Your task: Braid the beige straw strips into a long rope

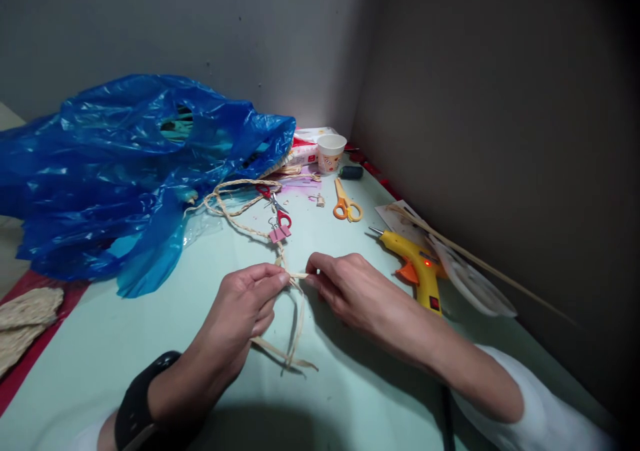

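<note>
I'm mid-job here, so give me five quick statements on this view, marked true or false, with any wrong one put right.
1. The left hand and right hand pinch a pale strand. True.
2. The pink clip is on the cup. False: it is on the braid.
3. The glue gun shows a red light. True.
4. The orange scissors are inside the blue bag. False: they lie on the table.
5. The black wristband is on the right arm. False: it is on the left.

A glue gun [423, 276] (yellow), scissors [342, 194] and a braided cord [250, 230] mark this as a craft workspace.
</note>
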The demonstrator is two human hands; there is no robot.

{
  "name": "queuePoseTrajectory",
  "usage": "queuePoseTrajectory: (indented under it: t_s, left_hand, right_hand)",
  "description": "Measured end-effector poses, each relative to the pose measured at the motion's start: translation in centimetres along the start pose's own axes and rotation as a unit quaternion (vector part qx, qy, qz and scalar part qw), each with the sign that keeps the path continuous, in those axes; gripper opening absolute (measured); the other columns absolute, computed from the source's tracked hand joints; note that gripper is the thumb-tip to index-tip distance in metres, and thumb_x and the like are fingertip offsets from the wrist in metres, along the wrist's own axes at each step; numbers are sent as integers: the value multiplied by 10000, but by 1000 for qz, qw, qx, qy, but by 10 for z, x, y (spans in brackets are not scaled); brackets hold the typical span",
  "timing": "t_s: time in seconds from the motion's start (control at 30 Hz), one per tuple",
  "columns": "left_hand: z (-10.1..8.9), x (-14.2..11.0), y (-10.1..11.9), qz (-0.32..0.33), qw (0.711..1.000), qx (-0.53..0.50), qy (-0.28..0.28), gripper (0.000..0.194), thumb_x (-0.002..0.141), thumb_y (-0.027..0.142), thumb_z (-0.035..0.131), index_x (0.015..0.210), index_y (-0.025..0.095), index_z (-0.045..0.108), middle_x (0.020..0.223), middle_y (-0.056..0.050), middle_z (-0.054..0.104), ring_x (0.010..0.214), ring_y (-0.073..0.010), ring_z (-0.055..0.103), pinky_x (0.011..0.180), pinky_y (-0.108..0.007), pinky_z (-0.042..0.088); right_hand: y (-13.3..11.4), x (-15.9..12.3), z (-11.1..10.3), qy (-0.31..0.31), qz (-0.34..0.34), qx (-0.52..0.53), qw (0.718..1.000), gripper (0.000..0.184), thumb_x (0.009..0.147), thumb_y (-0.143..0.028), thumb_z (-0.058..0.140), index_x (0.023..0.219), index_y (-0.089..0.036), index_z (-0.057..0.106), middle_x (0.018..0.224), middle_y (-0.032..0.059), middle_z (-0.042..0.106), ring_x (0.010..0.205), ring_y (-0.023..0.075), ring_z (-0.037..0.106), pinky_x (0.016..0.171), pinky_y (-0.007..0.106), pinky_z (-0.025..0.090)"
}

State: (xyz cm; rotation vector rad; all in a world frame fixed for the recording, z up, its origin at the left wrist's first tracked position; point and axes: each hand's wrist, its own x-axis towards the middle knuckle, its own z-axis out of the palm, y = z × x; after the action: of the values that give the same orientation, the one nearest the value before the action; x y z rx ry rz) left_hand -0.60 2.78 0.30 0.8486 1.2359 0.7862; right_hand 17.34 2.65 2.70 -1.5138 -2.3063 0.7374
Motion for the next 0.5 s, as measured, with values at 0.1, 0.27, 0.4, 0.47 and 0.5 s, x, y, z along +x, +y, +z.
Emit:
queuePoseTrajectory:
  t_s: [0.1, 0.27, 0.4, 0.47, 0.5]
  left_hand:
    - [0, -1, 2, -9, 1000, -8, 7, 207, 755, 321, 705, 774, 140, 606, 476, 121, 232, 418, -27, 105, 372, -180, 87]
    - [1, 0, 3, -9, 1000, -13, 5, 235, 728, 336, 714, 722, 138, 587, 492, 114, 251, 425, -23, 116, 386, -179, 77]
    - [0, 1, 0, -16, 1000, -24, 4, 247, 699, 343, 737, 720, 152, 583, 496, 116, 247, 431, -25, 122, 403, -168, 85]
    - [-2, 2, -2, -23, 999, -32, 9, 251, 679, 333, 758, 723, 158, 583, 489, 125, 220, 429, -24, 105, 400, -164, 77]
    - [-3, 3, -2, -26, 999, -35, 8, 251, 674, 329, 763, 733, 158, 589, 489, 128, 209, 429, -24, 96, 398, -162, 70]
  right_hand:
    - [7, -2, -15, -6, -8, -63, 998, 242, 936, -225, 427, 711, -188, 506, 576, -15, 442, 511, 109, 278, 515, 283, 189]
    - [-7, -17, -21, 98, -47, -170, 979, 118, 896, -152, 475, 895, -167, 593, 906, 105, 616, 787, 201, 530, 696, 319, 364]
    - [-34, -30, 20, 73, -172, -166, 968, 93, 876, -195, 540, 945, -157, 589, 801, 57, 635, 696, 199, 559, 633, 323, 421]
    - [-41, -31, 42, 55, -172, -197, 964, 161, 858, -288, 557, 906, -135, 575, 709, 48, 610, 592, 204, 543, 520, 328, 400]
    - [-43, -30, 48, 43, -168, -211, 962, 132, 844, -258, 551, 890, -136, 570, 707, 47, 610, 553, 195, 532, 477, 321, 378]
